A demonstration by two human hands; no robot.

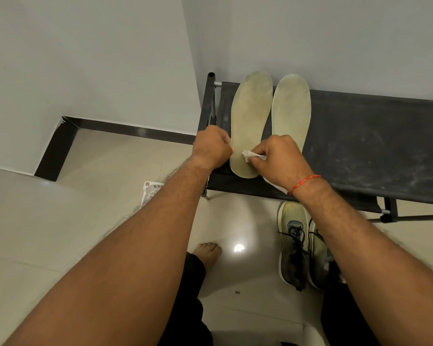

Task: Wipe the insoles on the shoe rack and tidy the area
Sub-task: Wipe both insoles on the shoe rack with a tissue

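On the dark shoe rack (360,126), beside the right insole (291,108), the left grip (211,146) pinches the edge of the left insole (250,116); the right grip (278,156) pinches a white wipe (248,154) onto it.

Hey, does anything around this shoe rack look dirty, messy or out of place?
The shoe rack top is streaked with pale dust and smudges, heaviest on its right part. Both insoles look grimy and discoloured. A small dark speck lies on the floor left of the shoes. Nothing looks spilled or broken.
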